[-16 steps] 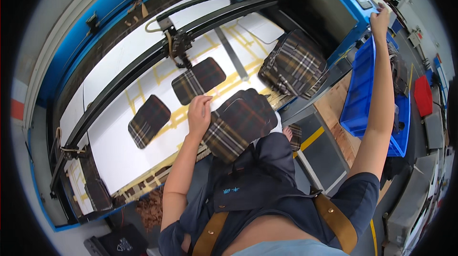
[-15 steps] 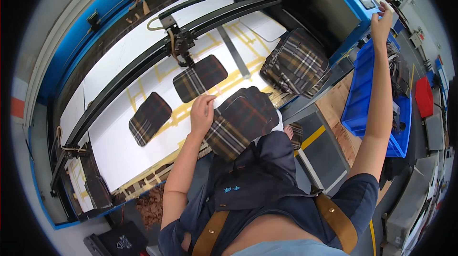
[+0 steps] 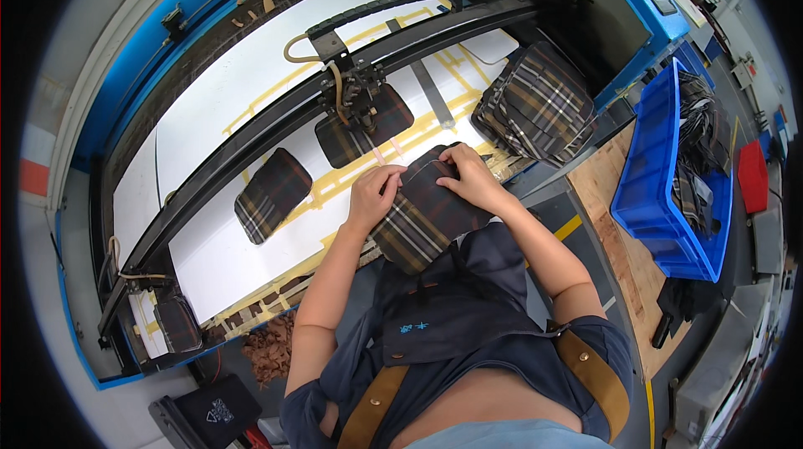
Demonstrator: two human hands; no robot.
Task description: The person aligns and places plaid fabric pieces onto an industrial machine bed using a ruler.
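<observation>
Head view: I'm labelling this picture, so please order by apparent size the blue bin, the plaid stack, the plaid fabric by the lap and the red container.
1. Blue bin
2. Plaid stack and plaid fabric by the lap: too alike to rank
3. Red container

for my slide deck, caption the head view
Left hand and right hand at plaid fabric pieces along the near edge of a white machine bed.

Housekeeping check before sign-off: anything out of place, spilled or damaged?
Mainly a heap of crumpled brown scraps low by the front edge of the white bed: it looks like loose waste. The yellow tape along that edge looks ragged. No clear damage shows on the nearest plaid piece.
</observation>
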